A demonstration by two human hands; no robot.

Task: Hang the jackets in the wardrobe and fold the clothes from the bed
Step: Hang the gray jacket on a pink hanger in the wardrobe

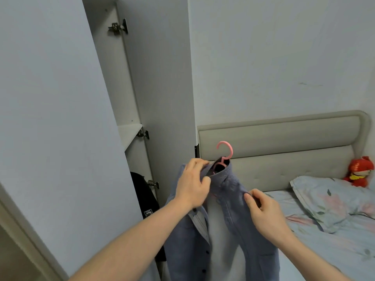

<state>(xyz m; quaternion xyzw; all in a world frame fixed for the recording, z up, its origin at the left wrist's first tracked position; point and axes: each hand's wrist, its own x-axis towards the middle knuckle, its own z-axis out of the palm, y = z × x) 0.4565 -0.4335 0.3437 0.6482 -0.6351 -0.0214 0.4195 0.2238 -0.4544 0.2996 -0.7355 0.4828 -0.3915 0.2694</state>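
You are holding a blue-grey jacket up in the air in front of you, between the open wardrobe and the bed, and it is already riding on a pink hanger whose hook is poking up out of the collar. Your left hand is gripping the collar and shoulder on its side, fingers curled over the fabric, which looks to be what is carrying the weight of the garment. Your right hand is pinching the front edge of the other side just below the shoulder, probably to settle the cloth squarely on the hanger arm so it is not sliding off. The front is hanging open and unbuttoned, with the dark buttons showing down the lower left side. Just to your left, the wardrobe door is standing wide open, and a dark garment is already hanging inside the wardrobe, so that is likely where this one is heading. To your right, the bed with its floral sheet is carrying a matching pillow, and a red doll is sitting against the padded headboard. No rail is showing from here, so I cannot tell how high you will be reaching.
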